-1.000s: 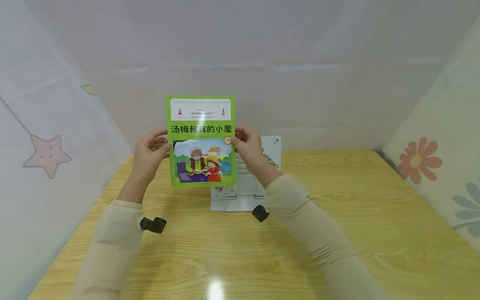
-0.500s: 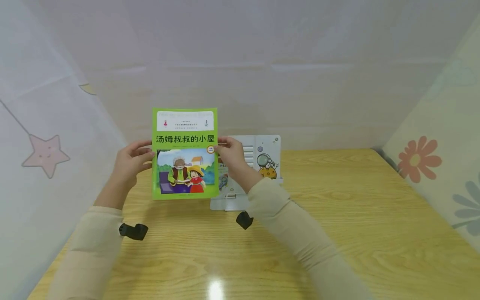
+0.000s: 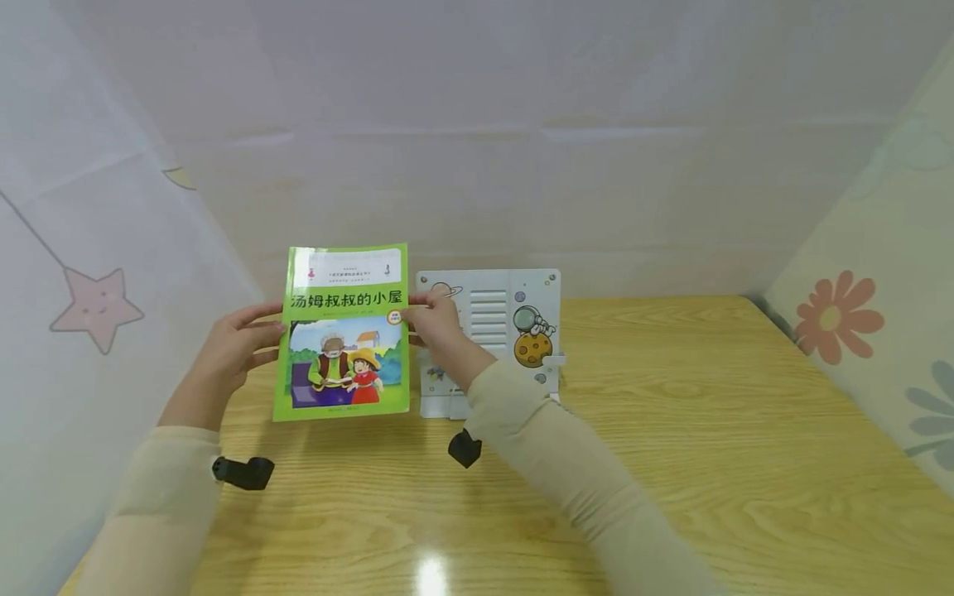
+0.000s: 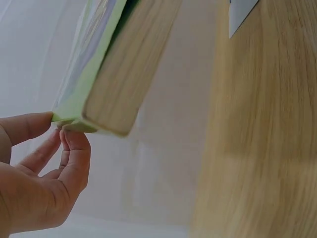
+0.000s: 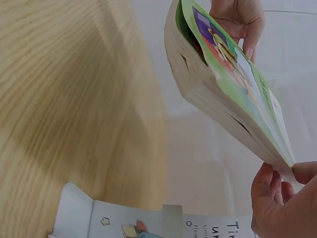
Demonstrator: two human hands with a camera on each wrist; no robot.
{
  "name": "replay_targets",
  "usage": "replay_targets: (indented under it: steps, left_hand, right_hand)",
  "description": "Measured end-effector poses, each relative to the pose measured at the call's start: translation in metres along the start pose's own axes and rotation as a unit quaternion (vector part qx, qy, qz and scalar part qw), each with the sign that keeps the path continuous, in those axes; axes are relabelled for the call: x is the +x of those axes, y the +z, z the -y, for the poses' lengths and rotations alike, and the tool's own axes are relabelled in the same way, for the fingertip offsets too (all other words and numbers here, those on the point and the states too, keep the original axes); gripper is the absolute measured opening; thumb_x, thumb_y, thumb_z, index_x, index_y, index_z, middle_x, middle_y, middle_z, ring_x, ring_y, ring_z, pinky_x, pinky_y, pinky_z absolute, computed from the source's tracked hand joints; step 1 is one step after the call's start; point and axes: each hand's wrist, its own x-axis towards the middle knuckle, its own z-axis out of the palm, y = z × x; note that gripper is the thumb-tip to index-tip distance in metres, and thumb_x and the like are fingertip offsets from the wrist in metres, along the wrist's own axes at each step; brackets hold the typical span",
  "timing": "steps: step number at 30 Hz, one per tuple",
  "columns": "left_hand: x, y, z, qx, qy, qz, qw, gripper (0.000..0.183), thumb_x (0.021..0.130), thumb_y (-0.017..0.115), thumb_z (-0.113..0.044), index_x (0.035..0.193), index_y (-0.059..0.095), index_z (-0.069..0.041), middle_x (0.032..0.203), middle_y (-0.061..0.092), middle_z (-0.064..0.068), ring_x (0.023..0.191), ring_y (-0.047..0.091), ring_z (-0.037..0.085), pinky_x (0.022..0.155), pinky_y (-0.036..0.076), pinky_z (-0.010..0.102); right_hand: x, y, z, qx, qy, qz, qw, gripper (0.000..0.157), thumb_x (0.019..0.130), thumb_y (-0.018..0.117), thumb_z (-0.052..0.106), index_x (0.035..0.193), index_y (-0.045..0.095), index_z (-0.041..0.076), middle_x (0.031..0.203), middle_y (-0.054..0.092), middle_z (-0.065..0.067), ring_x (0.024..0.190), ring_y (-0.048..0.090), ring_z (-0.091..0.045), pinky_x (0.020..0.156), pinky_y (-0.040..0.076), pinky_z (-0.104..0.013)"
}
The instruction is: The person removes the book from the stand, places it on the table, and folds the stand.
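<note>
A green-bordered picture book (image 3: 346, 356) is held up over the left part of the table, its illustrated front cover facing the head camera. My left hand (image 3: 237, 341) pinches its left edge, thumb in front and fingers behind, as the left wrist view also shows with the book's spine corner (image 4: 74, 106). On the opposite edge my right hand (image 3: 436, 327) pinches the book between thumb and fingers. The right wrist view shows the thick page block (image 5: 218, 109) with the cover slightly lifted. Just right of the book stands a white book stand (image 3: 488, 319) with space drawings, partly hidden by the right hand and sleeve.
The wooden table (image 3: 671, 414) carries the stand near its back edge. A pale cloth wall (image 3: 596, 182) rises behind, with patterned side walls left and right. Black wrist camera mounts (image 3: 244, 472) stick out from both sleeves.
Both hands have moved the book left and downward, away from in front of the stand. More of the stand now shows, and the book's top leans farther back.
</note>
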Motion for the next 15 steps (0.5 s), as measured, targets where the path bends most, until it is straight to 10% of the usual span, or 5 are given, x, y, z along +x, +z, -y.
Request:
replay_targets:
  steps: [15]
  left_hand:
    - [-0.009,-0.027,0.027,-0.001,-0.056,0.004,0.9984,0.033,0.082,0.057,-0.009,0.113,0.046,-0.014,0.081,0.061,-0.007,0.074,0.059,0.01,0.065,0.049,0.025]
  right_hand:
    - [0.0,0.02,-0.03,0.026,0.045,0.028,0.998,0.03,0.078,0.055,-0.002,0.107,0.056,0.008,0.084,0.06,-0.005,0.076,0.058,-0.021,0.064,0.049,-0.03]
